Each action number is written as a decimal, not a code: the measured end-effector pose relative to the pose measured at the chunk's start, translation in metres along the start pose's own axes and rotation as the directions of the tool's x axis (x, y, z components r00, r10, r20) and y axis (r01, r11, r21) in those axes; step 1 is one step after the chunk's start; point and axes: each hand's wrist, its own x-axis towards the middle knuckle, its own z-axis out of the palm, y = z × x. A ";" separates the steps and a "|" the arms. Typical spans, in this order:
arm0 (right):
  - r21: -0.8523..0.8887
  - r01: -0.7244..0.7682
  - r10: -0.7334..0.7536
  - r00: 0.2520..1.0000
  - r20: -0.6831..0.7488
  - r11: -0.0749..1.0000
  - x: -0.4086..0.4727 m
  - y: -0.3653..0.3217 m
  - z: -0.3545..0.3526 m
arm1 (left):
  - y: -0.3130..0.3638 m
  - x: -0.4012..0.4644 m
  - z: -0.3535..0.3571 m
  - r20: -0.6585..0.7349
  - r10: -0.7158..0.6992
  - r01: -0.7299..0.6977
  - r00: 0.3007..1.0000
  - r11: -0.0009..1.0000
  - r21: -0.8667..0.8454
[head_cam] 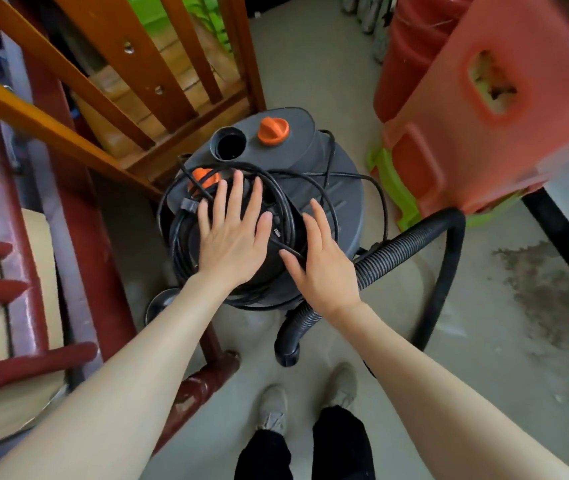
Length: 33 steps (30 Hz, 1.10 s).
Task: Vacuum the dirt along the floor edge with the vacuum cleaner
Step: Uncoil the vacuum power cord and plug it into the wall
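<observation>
vacuum cleaner (317, 174): grey drum, upright on floor | dirt (546, 296): brown patch, right floor edge

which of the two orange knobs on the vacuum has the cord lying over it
The orange knob beside the left hand; black cord crosses it. The farther knob is bare.

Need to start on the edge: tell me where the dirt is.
In the head view the dirt lies on the floor at right, beside the black baseboard strip, just beyond the vacuum hose.
</observation>
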 end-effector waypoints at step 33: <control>-0.189 -0.263 0.219 0.950 -0.223 0.946 -0.226 0.009 -0.012 | 0.068 -0.191 0.033 0.070 0.322 -0.321 0.944 0.947 -0.023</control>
